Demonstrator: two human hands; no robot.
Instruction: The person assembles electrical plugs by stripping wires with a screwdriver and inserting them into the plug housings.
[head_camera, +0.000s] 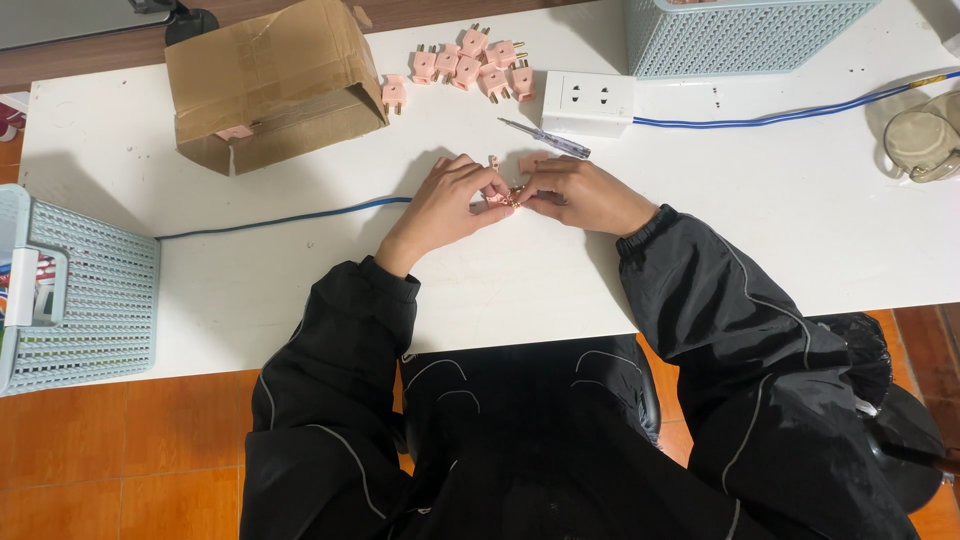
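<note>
I see the left hand (445, 205) and right hand (585, 195) meeting mid-desk (760, 230), both grips pinched shut on one small pink plug (507, 197). More pink plugs (465, 65) lie near the cardboard box (270, 85); a screwdriver (545, 138) lies just beyond the hands.

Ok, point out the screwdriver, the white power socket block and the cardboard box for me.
screwdriver (545, 139), head view, on the middle of its shaft.
white power socket block (588, 103), head view, on its top face.
cardboard box (270, 65), head view, on its upper panel.
</note>
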